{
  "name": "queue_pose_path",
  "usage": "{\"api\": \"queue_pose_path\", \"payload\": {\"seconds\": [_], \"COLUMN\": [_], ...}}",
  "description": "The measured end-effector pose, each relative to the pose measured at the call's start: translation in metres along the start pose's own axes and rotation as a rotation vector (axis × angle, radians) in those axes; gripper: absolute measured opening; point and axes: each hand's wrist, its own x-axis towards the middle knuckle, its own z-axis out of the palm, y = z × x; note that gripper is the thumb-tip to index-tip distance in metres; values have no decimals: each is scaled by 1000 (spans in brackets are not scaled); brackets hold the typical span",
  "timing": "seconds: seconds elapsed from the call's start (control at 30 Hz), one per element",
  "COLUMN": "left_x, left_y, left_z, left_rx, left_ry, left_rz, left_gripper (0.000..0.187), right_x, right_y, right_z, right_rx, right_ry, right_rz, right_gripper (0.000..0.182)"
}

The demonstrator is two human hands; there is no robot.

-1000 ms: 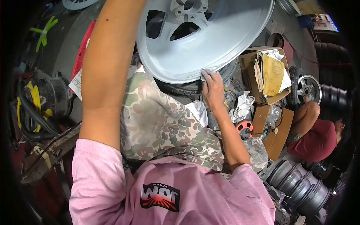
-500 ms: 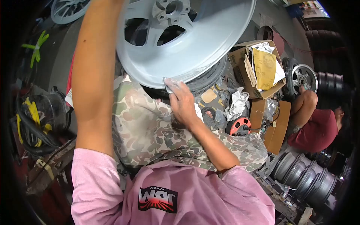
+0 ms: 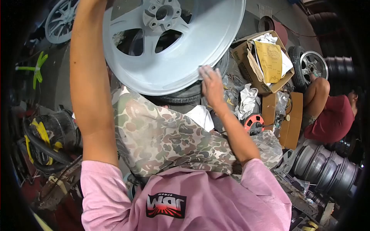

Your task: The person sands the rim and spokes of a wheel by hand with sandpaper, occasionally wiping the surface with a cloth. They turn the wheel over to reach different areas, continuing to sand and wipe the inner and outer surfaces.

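Note:
A large pale grey wheel rim leans in front of me, its lower edge over a black tire. My right hand is at the rim's lower right edge, fingertips touching the lip. Its fingers are bent, and whether anything lies under them cannot be made out. My left arm reaches up along the rim's left side; the left hand is cut off by the top of the view. Below the rim are my legs in camouflage trousers.
At the right stands a cardboard box with yellow sandpaper. Beyond it a person in a red shirt crouches beside another wheel. Stacked silver rims lie lower right; a black hose is at left.
My right hand has moved right and slightly up along the rim's edge. The rim and my left arm appear farther left as the view has shifted.

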Motion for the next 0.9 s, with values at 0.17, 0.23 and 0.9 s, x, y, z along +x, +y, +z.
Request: {"api": "queue_pose_path", "payload": {"seconds": [0.17, 0.23, 0.9], "left_x": [7, 5, 4], "left_y": [-22, -8, -11], "left_z": [-1, -8, -11], "left_rx": [50, 38, 43], "left_ry": [68, 29, -15], "left_rz": [174, 23, -188], "left_gripper": [47, 47, 42], "right_x": [-13, 1, -3], "right_y": [-103, -125, -100], "right_z": [21, -7, 15], "right_rx": [310, 562, 261], "right_ry": [-38, -53, -78], "right_rz": [135, 120, 120], "right_gripper": [55, 52, 46]}}
